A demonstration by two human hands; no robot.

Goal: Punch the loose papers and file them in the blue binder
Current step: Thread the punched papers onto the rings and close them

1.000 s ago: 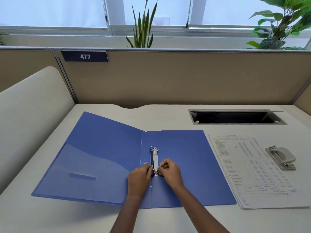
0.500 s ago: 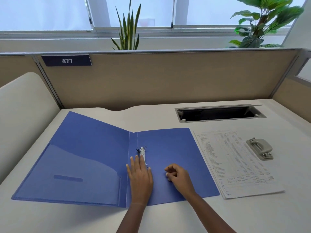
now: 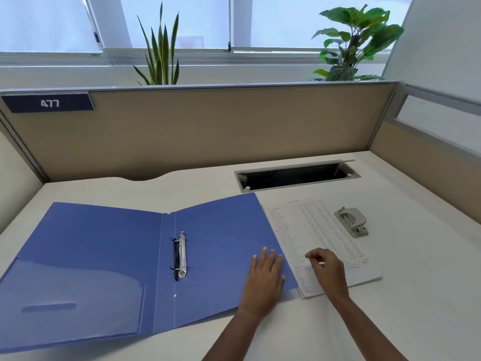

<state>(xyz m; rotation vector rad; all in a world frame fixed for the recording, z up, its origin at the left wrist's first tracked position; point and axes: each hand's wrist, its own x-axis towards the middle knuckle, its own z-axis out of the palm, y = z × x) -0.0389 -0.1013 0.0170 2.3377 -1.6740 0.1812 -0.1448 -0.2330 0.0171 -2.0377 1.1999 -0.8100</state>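
The pale cream office surface [image 3: 260,332] carries everything, walled at the back by a tan partition. Largest on it is the thin blue plastic binder [image 3: 99,251], lying wide open and flat, its near edge close to the front of the surface. A push from the flat hand could slide it off, since nothing pins the left cover.

Just to the right, touching or slightly tucked under the binder's right edge, lies the loose stack of white printed papers [image 3: 325,230]. If the sheets are lifted carelessly they could fan apart, and then the punched holes would not line up.

The left hand [image 3: 265,274] lies flat on the binder's right cover, fingers straight and close together, holding nothing. The right hand [image 3: 328,269] hovers over or rests on the near corner of the papers, fingers curled with thumb and forefinger drawn together; I cannot tell whether it has a sheet pinched. A pinch that catches only the top sheet would leave the rest behind.

Beyond the papers, a little apart, sits the small beige two-hole punch [image 3: 352,221], untouched. Feeding too thick a stack, or one off-centre, would likely jam it or misplace the holes.

Smallest is the silver two-ring metal clasp [image 3: 182,254] by the spine. Whether its rings stand open is hard to tell; closed rings would tear forced paper.
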